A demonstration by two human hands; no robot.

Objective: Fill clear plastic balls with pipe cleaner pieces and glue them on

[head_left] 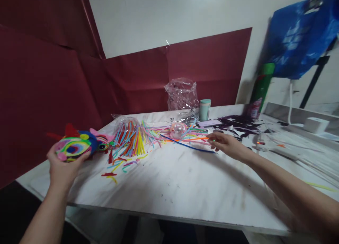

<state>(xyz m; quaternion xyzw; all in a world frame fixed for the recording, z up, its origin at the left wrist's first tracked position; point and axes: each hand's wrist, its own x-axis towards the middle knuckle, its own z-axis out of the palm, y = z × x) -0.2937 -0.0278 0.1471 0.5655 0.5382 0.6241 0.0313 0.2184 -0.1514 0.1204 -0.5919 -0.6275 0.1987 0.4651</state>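
My left hand is wrapped round a colourful felt craft toy with rings of colour, a blue body and red and pink bits, held over the table's left end. My right hand reaches across the white marble table to a pile of coloured pipe cleaners. Its fingers are pinched on the end of a thin strand there, beside a long blue pipe cleaner. A clear plastic ball lies on the pile.
A crumpled clear plastic bag, a teal cup and a phone stand at the back. Dark purple scraps lie to the right. A green bottle, a blue bag and a white box are at far right.
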